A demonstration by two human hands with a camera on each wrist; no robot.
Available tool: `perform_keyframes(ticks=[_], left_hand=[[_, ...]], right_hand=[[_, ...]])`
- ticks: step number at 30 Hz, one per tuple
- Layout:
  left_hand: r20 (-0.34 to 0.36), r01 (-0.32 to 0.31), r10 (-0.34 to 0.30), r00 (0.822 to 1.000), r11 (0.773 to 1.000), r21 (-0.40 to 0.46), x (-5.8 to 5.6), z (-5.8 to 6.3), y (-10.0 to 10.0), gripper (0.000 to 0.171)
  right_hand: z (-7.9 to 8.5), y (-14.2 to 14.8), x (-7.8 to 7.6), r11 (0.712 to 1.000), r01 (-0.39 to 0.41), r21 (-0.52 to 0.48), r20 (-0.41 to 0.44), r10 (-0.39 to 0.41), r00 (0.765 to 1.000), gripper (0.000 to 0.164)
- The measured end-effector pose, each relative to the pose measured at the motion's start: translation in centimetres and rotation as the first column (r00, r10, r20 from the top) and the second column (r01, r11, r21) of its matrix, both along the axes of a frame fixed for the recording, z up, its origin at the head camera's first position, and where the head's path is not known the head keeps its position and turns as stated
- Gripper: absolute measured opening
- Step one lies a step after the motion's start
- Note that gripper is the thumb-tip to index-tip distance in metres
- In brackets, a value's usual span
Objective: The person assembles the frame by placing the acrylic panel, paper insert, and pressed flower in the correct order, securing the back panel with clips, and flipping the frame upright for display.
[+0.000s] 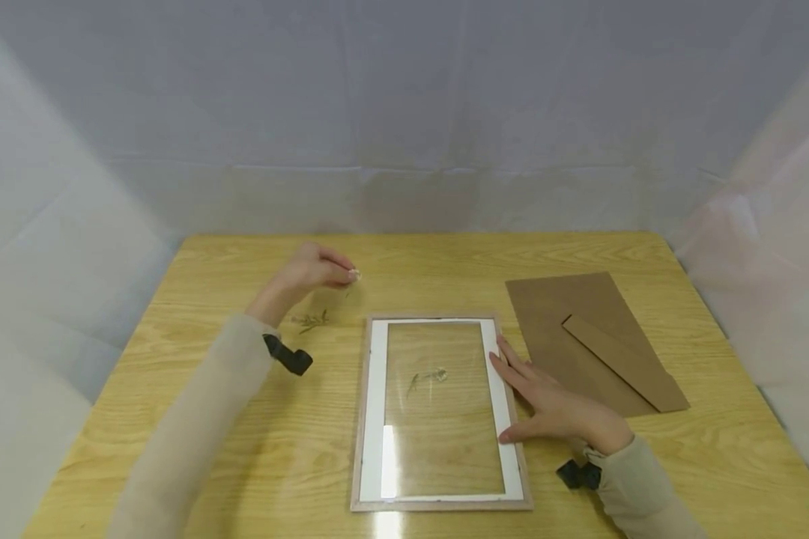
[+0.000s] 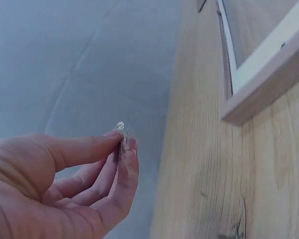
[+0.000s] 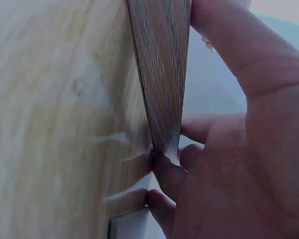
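My left hand [image 1: 310,271] is raised over the table's back left, pinching a small white dried flower [image 2: 120,126] between thumb and fingertips. A thin stem hangs below the bloom in the head view. Front and centre lies a wooden picture frame [image 1: 359,449] with a white inner border and a clear pane. On the pane, a little above its middle, rests a dried flower sprig [image 1: 440,375]. My right hand [image 1: 556,408] rests on the frame's right side, fingers spread; the right wrist view shows thumb and fingers against the wooden side [image 3: 162,64].
Dried leafy sprigs [image 1: 312,322] lie on the table [image 1: 243,434] below the left hand, left of the frame. At the right lies a brown backing board [image 1: 546,307] with a stand leg [image 1: 623,363] across it. White sheeting [image 1: 411,112] surrounds the table's back and sides.
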State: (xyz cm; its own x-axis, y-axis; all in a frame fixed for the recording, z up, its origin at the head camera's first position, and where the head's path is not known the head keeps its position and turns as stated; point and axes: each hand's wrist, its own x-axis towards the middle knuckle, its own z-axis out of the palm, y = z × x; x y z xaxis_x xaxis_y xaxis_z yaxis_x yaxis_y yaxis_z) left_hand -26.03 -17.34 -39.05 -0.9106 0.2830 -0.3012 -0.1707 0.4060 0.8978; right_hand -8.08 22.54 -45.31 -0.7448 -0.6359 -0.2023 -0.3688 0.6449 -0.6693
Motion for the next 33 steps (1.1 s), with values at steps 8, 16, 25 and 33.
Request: perform_keyframes(ticks=[8, 16, 25, 33], left_hand=[[0.016, 0.080, -0.080, 0.997, 0.996, 0.028, 2.7, 0.7, 2.6, 0.027], [0.018, 0.137, -0.138, 0.990, 0.990, 0.017, 5.0, -0.8, 5.9, 0.021], [-0.016, 0.132, -0.133, 0.991, 0.990, -0.044, 6.7, -2.5, 9.4, 0.015], [-0.060, 0.130, -0.136, 0.989, 0.987, -0.096, 7.4, -4.1, 10.7, 0.010]], right_hand=[[0.0, 0.1, -0.1, 1.000, 0.001, 0.009, -0.007, -0.001, 1.000, 0.114], [0.2, 0.0, -0.1, 1.000, -0.006, 0.001, -0.005, 0.006, 1.000, 0.113], [0.1, 0.1, -0.2, 1.000, -0.008, -0.007, -0.006, 0.008, 1.000, 0.113], [0.1, 0.1, -0.2, 1.000, -0.005, 0.009, -0.014, 0.005, 1.000, 0.113]])
